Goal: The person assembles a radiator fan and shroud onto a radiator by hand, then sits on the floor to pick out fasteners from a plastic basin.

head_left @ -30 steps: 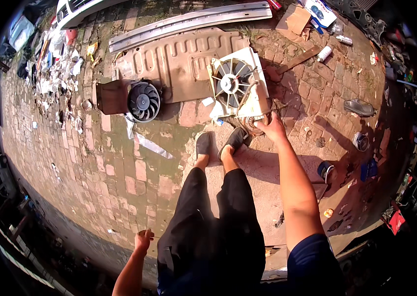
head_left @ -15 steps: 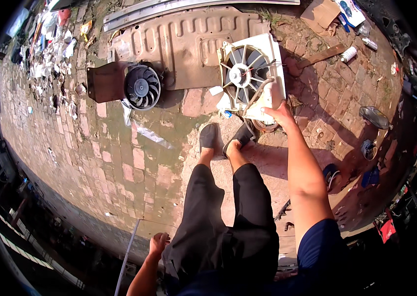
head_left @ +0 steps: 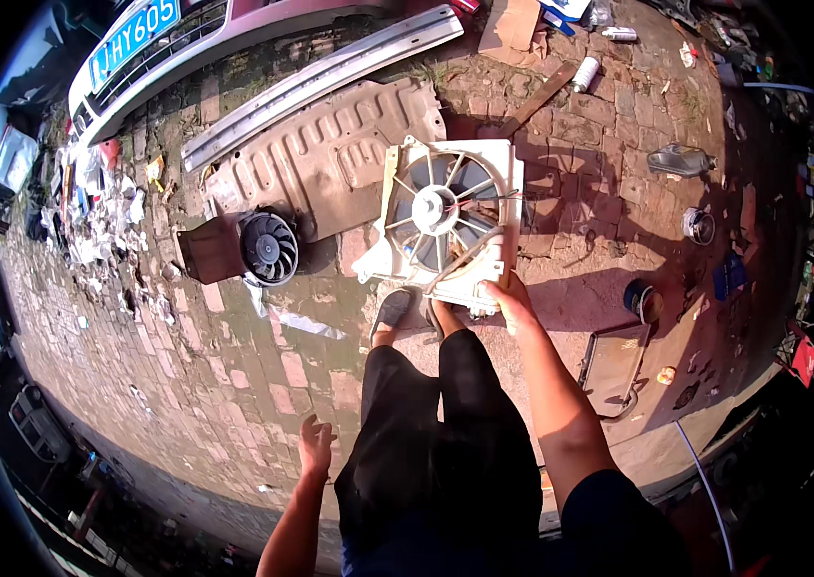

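Observation:
My right hand (head_left: 513, 300) is closed on the near right corner of a radiator cooling fan (head_left: 472, 192) in a square, off-white shroud. The fan has a white hub with spokes, dark blades and a hose along its near side. It is held up in front of my feet, partly hiding them. My left hand (head_left: 315, 446) hangs beside my left thigh with its fingers loosely apart, holding nothing. A smaller black round fan (head_left: 269, 249) lies on the ground to the left, next to a brown flat piece (head_left: 210, 248).
A ribbed brown metal panel (head_left: 330, 159) and a long silver beam (head_left: 320, 82) lie ahead. Beyond them is a car's front bumper (head_left: 147, 82). Litter (head_left: 99, 207) covers the far left. At right are a spray can (head_left: 585, 74), a plastic bottle (head_left: 679, 161) and a metal frame (head_left: 616, 367).
The fan has come up and nearer in my right hand, off the brown panel's edge. My left hand has moved forward and its fingers have opened. My view has turned, bringing in the bumper.

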A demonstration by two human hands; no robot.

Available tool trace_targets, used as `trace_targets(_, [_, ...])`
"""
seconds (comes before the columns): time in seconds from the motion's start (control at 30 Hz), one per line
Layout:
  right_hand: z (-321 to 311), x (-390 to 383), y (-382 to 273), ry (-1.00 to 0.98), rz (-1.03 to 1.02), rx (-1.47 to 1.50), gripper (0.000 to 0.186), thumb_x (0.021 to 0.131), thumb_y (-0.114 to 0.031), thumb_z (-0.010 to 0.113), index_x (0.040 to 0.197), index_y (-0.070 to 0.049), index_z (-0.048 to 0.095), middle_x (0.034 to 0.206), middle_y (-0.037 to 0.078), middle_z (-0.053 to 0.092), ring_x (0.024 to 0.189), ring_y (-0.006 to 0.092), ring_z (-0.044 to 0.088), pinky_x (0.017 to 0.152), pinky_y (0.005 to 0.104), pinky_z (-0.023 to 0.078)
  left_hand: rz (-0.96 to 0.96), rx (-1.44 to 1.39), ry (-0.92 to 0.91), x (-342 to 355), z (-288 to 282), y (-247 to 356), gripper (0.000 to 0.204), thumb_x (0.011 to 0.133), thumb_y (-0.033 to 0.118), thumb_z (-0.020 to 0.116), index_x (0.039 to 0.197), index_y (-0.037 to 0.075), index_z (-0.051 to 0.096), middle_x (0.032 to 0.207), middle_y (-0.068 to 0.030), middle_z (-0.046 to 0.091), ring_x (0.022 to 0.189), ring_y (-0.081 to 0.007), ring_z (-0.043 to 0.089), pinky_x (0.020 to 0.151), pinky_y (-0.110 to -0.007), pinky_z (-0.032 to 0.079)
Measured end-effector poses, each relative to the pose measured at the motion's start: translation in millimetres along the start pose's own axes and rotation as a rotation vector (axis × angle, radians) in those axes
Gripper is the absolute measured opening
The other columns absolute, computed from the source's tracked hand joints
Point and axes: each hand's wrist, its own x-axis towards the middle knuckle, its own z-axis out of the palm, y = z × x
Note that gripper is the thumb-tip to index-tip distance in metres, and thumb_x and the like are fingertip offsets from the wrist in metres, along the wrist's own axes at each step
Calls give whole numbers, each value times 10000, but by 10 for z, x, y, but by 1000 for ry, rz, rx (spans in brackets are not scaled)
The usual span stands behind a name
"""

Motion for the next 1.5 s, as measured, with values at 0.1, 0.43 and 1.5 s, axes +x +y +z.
trace_targets(0.1, [-324,-968,124,83,-143,137,679,888,-283,835,1428,7,542,1288,105,671,1176,197,658,1005,366,540,334,183,-12,439,150,906,709,1001,323,733,1548,-12,431,1338,-213,630,1058,-285,705,917,-428,575])
trace_targets(0.43, [-438,-3210,1618,345,-236,647,488,980,-241,720,1390,-24,568,1226,56,693,1100,196,689,970,374,566,1727,749,-391,246,1876,3494,598,941,211,757,1451,-22,546,1428,-266,606,1298,-482,583,1107,-522,474])
trace_targets(1.5, [-4487,-5110,4178,531,-242,1117,730,962,-297,783,1549,-2,466,1404,124,646,1294,203,597,1114,372,461,1517,1233,-400,-2655,7584,903,720,658,349,982,1113,-63,606,1000,-196,702,890,-344,687,817,-470,540])
